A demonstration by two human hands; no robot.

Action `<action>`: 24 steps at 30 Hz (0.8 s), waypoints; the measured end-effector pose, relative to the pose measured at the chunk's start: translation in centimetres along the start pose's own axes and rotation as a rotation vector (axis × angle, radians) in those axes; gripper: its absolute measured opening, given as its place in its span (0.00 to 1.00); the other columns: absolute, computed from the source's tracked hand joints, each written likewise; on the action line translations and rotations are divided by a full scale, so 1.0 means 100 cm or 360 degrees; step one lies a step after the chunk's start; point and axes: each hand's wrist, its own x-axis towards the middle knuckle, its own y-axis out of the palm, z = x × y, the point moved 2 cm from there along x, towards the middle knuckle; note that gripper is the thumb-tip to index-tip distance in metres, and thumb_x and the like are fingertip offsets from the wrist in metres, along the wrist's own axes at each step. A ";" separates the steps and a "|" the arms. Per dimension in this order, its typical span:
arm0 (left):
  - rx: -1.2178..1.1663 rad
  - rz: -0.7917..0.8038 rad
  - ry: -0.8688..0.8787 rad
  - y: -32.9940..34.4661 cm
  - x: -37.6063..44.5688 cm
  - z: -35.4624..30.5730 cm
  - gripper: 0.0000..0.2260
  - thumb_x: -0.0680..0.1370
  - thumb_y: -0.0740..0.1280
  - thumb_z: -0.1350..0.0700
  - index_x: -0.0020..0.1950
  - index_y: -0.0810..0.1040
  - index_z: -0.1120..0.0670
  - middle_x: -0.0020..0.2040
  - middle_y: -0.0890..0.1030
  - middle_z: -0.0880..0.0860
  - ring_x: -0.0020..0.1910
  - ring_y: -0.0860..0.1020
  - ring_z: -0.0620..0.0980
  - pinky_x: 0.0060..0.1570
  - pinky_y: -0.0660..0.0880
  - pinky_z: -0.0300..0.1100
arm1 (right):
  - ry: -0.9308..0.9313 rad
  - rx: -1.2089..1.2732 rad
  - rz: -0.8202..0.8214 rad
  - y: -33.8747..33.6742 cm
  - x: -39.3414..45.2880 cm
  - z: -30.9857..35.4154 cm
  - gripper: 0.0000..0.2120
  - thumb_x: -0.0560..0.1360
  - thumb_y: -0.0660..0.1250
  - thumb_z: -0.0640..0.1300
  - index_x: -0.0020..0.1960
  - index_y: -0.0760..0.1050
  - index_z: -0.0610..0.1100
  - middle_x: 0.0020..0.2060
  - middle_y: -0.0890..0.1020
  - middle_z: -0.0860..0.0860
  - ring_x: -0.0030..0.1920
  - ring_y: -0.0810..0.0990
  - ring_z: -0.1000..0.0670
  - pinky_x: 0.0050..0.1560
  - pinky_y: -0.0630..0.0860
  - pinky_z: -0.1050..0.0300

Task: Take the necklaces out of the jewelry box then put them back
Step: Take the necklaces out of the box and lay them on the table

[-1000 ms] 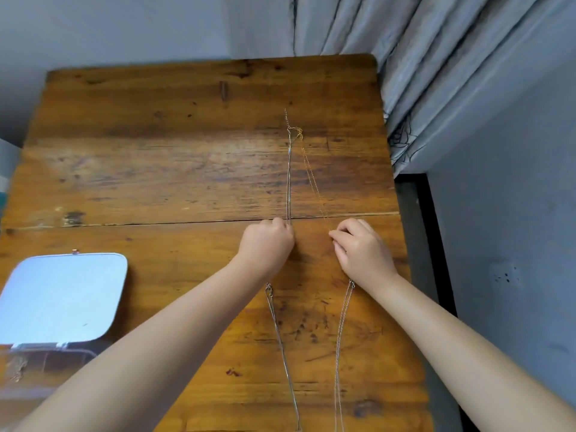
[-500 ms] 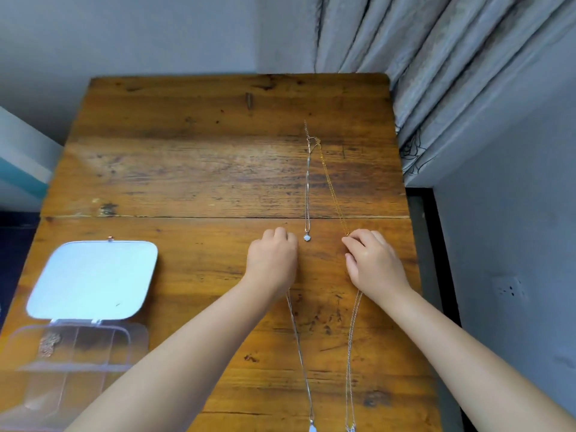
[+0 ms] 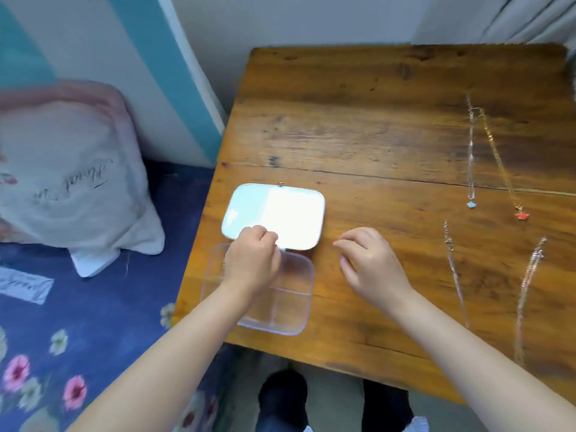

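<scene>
The clear jewelry box (image 3: 307, 294) sits at the wooden table's (image 3: 374, 120) front left, its white lid (image 3: 280, 213) flipped open behind it. My left hand (image 3: 252, 260) is over the box's rear left compartment, fingers pinched together; what lies under them is hidden. My right hand (image 3: 371, 266) hovers just right of the box, fingers loosely apart and holding nothing. Laid out straight on the right are a silver necklace with a blue pendant (image 3: 470, 157), a gold necklace with a red pendant (image 3: 500, 163), a thin silver chain (image 3: 455, 275) and a sparkly silver chain (image 3: 526, 291).
A bed with a blue flowered sheet (image 3: 93, 322) and a white pillow (image 3: 68, 182) lies left of the table. The table's front edge runs just under the box. My feet (image 3: 280, 397) show below it. Grey curtains (image 3: 530, 17) hang at the back right.
Both hands left the necklaces and moved left to the box, and my view swung left. The necklaces stay laid out on the table.
</scene>
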 end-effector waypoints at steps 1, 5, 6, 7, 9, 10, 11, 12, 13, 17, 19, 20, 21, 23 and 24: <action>-0.0020 -0.0010 -0.0021 -0.002 -0.011 0.019 0.06 0.66 0.64 0.64 0.37 0.80 0.65 0.35 0.81 0.62 0.35 0.79 0.62 0.25 0.77 0.49 | -0.0017 0.0036 0.0006 0.013 0.001 0.017 0.08 0.63 0.70 0.29 0.42 0.80 0.35 0.38 0.83 0.39 0.42 0.81 0.37 0.42 0.80 0.45; -0.0200 -0.0037 -0.0270 0.002 -0.048 0.088 0.10 0.72 0.64 0.64 0.53 0.79 0.61 0.46 0.80 0.61 0.46 0.77 0.61 0.37 0.75 0.51 | -0.0018 0.0107 0.0067 0.061 0.004 0.072 0.07 0.64 0.70 0.30 0.41 0.80 0.35 0.36 0.84 0.40 0.39 0.82 0.40 0.41 0.80 0.49; -0.0291 -0.0003 -0.0391 0.005 -0.055 0.101 0.13 0.74 0.64 0.63 0.57 0.77 0.60 0.50 0.79 0.59 0.50 0.76 0.60 0.43 0.74 0.50 | -0.0011 0.0114 0.0098 0.071 0.006 0.083 0.07 0.64 0.70 0.30 0.41 0.80 0.36 0.35 0.84 0.41 0.38 0.82 0.40 0.40 0.80 0.50; -0.0396 0.0039 -0.0495 0.009 -0.060 0.112 0.14 0.74 0.63 0.61 0.60 0.75 0.58 0.52 0.79 0.58 0.52 0.76 0.58 0.47 0.74 0.49 | -0.0002 0.0119 0.0129 0.081 0.008 0.093 0.06 0.64 0.71 0.30 0.40 0.80 0.36 0.35 0.84 0.41 0.37 0.82 0.41 0.40 0.80 0.51; -0.0599 0.0161 -0.0592 0.014 -0.067 0.126 0.15 0.75 0.63 0.60 0.62 0.75 0.56 0.53 0.79 0.56 0.51 0.76 0.55 0.50 0.74 0.46 | 0.0054 0.0125 0.0204 0.098 0.014 0.108 0.05 0.64 0.71 0.30 0.40 0.81 0.36 0.35 0.84 0.41 0.38 0.82 0.41 0.39 0.80 0.51; -0.0684 0.0193 -0.0599 0.016 -0.069 0.129 0.15 0.75 0.63 0.60 0.62 0.75 0.56 0.53 0.80 0.56 0.51 0.77 0.55 0.51 0.73 0.44 | 0.0099 0.0116 0.0260 0.105 0.018 0.113 0.05 0.66 0.70 0.31 0.41 0.81 0.35 0.36 0.84 0.40 0.39 0.82 0.40 0.40 0.79 0.50; -0.0753 0.0208 -0.0594 0.018 -0.071 0.133 0.15 0.75 0.63 0.60 0.61 0.76 0.56 0.52 0.80 0.56 0.50 0.77 0.54 0.51 0.73 0.43 | 0.0151 0.0087 0.0335 0.112 0.023 0.117 0.05 0.68 0.68 0.32 0.43 0.81 0.36 0.39 0.83 0.39 0.42 0.81 0.39 0.42 0.79 0.48; -0.0807 0.0210 -0.0585 0.019 -0.072 0.135 0.14 0.75 0.64 0.60 0.61 0.77 0.56 0.52 0.81 0.56 0.50 0.78 0.54 0.51 0.73 0.42 | 0.0200 0.0024 0.0418 0.118 0.028 0.119 0.07 0.71 0.65 0.34 0.46 0.81 0.37 0.42 0.83 0.40 0.45 0.80 0.39 0.43 0.79 0.48; -0.0859 0.0206 -0.0581 0.020 -0.072 0.138 0.14 0.75 0.64 0.61 0.61 0.77 0.55 0.52 0.81 0.56 0.49 0.78 0.53 0.51 0.72 0.41 | 0.0229 -0.0067 0.0492 0.124 0.034 0.120 0.08 0.72 0.63 0.36 0.48 0.80 0.38 0.46 0.82 0.42 0.48 0.80 0.40 0.45 0.78 0.48; -0.1063 0.0194 -0.0598 0.024 -0.071 0.145 0.15 0.74 0.66 0.61 0.60 0.78 0.55 0.51 0.81 0.55 0.43 0.76 0.47 0.49 0.71 0.36 | 0.0118 -0.0583 0.0782 0.139 0.062 0.128 0.09 0.73 0.61 0.38 0.50 0.77 0.41 0.51 0.79 0.45 0.51 0.79 0.42 0.43 0.73 0.54; -0.1104 0.0186 -0.0578 0.026 -0.072 0.146 0.15 0.74 0.66 0.61 0.60 0.78 0.56 0.51 0.81 0.55 0.45 0.77 0.48 0.48 0.70 0.35 | 0.0038 -0.0840 0.0988 0.148 0.069 0.132 0.10 0.73 0.59 0.35 0.51 0.76 0.40 0.52 0.78 0.44 0.51 0.78 0.42 0.39 0.69 0.54; -0.1121 0.0184 -0.0575 0.027 -0.072 0.147 0.15 0.74 0.66 0.61 0.61 0.77 0.56 0.52 0.81 0.55 0.46 0.78 0.49 0.48 0.70 0.35 | 0.0019 -0.0917 0.1061 0.151 0.070 0.133 0.10 0.73 0.59 0.34 0.52 0.76 0.39 0.52 0.77 0.44 0.51 0.78 0.41 0.38 0.67 0.54; -0.1141 0.0185 -0.0577 0.028 -0.072 0.147 0.15 0.74 0.65 0.61 0.61 0.77 0.56 0.52 0.81 0.56 0.47 0.78 0.50 0.48 0.70 0.35 | 0.0005 -0.0962 0.1102 0.153 0.070 0.133 0.11 0.73 0.58 0.34 0.52 0.76 0.39 0.53 0.76 0.44 0.51 0.78 0.41 0.38 0.66 0.54; -0.1173 0.0185 -0.0576 0.028 -0.073 0.148 0.15 0.75 0.65 0.61 0.62 0.77 0.56 0.53 0.81 0.56 0.49 0.78 0.51 0.49 0.70 0.35 | -0.0047 -0.1002 0.1121 0.154 0.070 0.132 0.11 0.73 0.58 0.34 0.52 0.75 0.39 0.53 0.76 0.44 0.51 0.78 0.41 0.37 0.66 0.54; -0.1173 0.0189 -0.0566 0.027 -0.073 0.148 0.15 0.75 0.65 0.61 0.62 0.76 0.56 0.53 0.81 0.56 0.49 0.78 0.51 0.49 0.70 0.36 | -0.0077 -0.1000 0.1117 0.153 0.069 0.130 0.11 0.74 0.58 0.34 0.52 0.75 0.39 0.52 0.76 0.44 0.51 0.78 0.41 0.37 0.66 0.54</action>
